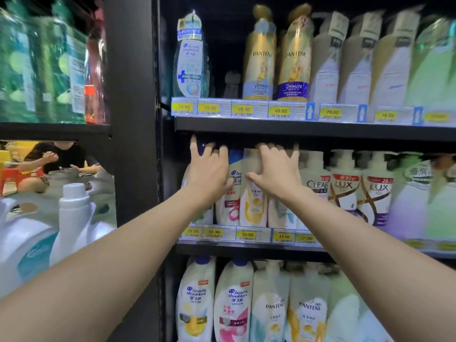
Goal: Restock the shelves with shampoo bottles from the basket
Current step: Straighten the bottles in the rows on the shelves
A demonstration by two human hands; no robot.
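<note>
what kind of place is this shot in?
Most likely a supermarket or drugstore hair-care aisle: black shelves stacked in tiers, packed rows of branded shampoo bottles, and yellow price tags along each shelf edge.

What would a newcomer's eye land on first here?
The left hand and right hand reach in side by side, fingers spread over the tops of the bottles on the middle shelf. Above them, two gold bottles stand on the top shelf, over a row of yellow price tags.
</note>
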